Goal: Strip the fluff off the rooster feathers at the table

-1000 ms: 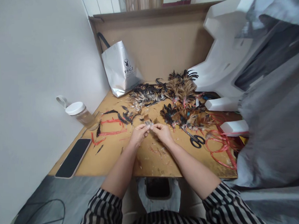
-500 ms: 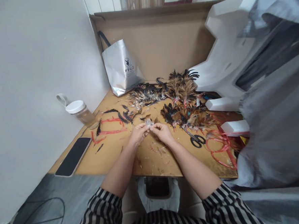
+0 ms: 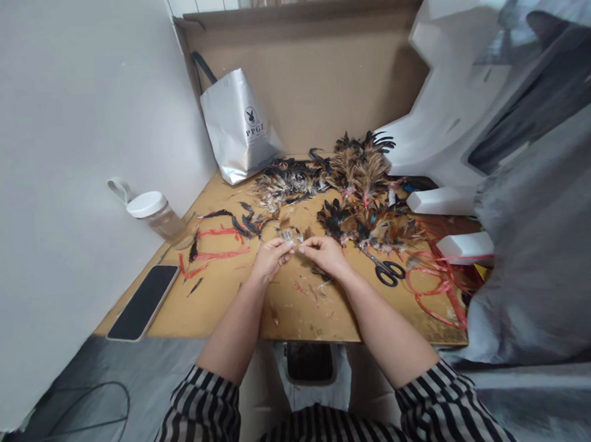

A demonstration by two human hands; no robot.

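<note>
Over the middle of the table, my left hand (image 3: 274, 258) is closed in a pinch on a small tuft of pale and brown feathers (image 3: 286, 235). Just right of it, the thumb and fingers of my right hand (image 3: 325, 254) are pressed together on a small feather (image 3: 300, 238), partly hidden. A narrow gap separates the fingertips. To the right lie tied feather bunches (image 3: 370, 226), dark and brown with red strips at their bases. Black-handled scissors (image 3: 387, 271) rest against the near side of these bunches. Beyond my hands is a pile of loose dark feathers (image 3: 296, 181).
At the left are a phone (image 3: 144, 302) and a lidded jar (image 3: 158, 216). Red plastic strips (image 3: 222, 255) and a tangle of red ribbon (image 3: 437, 292) lie on the table (image 3: 302, 324). A silver bag (image 3: 237, 128) leans at the back; a white machine-like body (image 3: 443, 105) stands right.
My hands have drawn slightly apart at the fingertips. Dark feather bits now show below my right hand. The view has tilted down a little.
</note>
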